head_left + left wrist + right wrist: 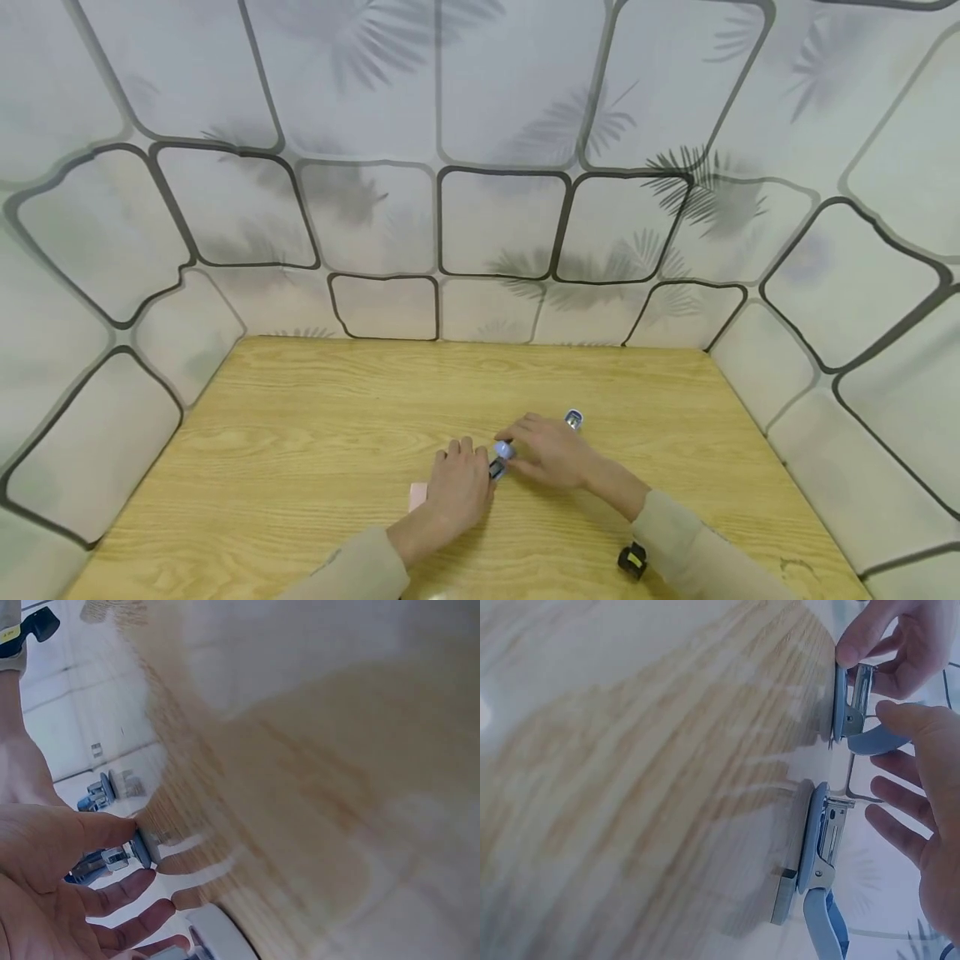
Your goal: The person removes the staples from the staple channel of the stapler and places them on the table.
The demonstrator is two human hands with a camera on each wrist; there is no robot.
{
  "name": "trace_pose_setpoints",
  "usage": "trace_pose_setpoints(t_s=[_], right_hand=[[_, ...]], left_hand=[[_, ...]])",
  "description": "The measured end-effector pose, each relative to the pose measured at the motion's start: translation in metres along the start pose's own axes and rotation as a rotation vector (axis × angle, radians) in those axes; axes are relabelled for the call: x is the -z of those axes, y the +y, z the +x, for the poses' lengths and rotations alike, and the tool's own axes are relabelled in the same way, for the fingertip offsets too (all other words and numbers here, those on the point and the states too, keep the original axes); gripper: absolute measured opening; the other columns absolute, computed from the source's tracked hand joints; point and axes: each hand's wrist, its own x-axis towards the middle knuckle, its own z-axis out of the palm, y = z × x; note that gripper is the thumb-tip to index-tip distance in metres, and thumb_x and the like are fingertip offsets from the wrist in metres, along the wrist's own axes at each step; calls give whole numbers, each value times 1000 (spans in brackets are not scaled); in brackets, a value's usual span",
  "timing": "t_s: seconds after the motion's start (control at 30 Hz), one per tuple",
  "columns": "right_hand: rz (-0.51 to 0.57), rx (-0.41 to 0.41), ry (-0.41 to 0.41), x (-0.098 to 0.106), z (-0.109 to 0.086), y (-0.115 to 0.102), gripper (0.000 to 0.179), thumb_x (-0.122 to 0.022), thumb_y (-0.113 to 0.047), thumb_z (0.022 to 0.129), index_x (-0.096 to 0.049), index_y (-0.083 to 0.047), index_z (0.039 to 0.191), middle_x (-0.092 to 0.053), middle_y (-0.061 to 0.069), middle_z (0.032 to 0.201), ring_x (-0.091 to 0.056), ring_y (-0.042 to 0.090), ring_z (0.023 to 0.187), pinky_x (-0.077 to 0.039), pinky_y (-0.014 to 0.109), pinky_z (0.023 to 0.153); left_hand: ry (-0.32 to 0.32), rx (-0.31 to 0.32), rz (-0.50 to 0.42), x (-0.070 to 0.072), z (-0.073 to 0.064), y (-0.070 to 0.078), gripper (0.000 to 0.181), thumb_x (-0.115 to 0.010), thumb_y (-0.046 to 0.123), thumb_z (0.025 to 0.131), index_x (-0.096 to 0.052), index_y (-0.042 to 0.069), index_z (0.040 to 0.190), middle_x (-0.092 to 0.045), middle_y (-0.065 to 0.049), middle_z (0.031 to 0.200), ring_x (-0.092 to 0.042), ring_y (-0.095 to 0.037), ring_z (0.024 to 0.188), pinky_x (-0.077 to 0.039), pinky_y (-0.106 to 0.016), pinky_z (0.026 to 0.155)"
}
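A small blue stapler (497, 469) lies between the hands on the wood table, its metal magazine exposed and its blue handle (881, 740) swung back. My left hand (459, 483) pinches the base end between thumb and finger, as the left wrist view shows. My right hand (551, 452) has its thumb and index finger at the blue handle, with the other fingers spread. Just beyond the right hand sits a second blue stapler (573, 418), its handle also folded back in the right wrist view. Beside its base shows a small grey metallic block (784, 896).
A pink object (417, 496) sits left of my left hand, partly hidden by it. In the left wrist view, a pale rounded base (221, 934) appears below the fingers. Patterned fabric walls (495, 225) enclose the wood table (300, 417) at the back and sides.
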Motion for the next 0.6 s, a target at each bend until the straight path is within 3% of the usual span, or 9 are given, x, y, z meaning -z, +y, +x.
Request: trace_pose_setpoints(t_s=[0.23,0.6], right_hand=[[37,-20,32,4,-3,4,36,-77,-27,96,-70,-14,129,-77,1,121,-73,19,109,-62,35,89],[-86,5,87,8,-5,22,37,-82,-37,92,-74,-14,120,-78,-2,108,-72,14,96,-61,29,80]], left_hand=[[30,-7,10,0,0,0,36,-80,42,91,-66,9,91,-55,-2,80,-48,-14,70,-46,-28,63],[49,6,35,1,-3,0,36,-79,42,91,-62,11,87,-49,-1,77,-41,-13,69,-41,-27,62]])
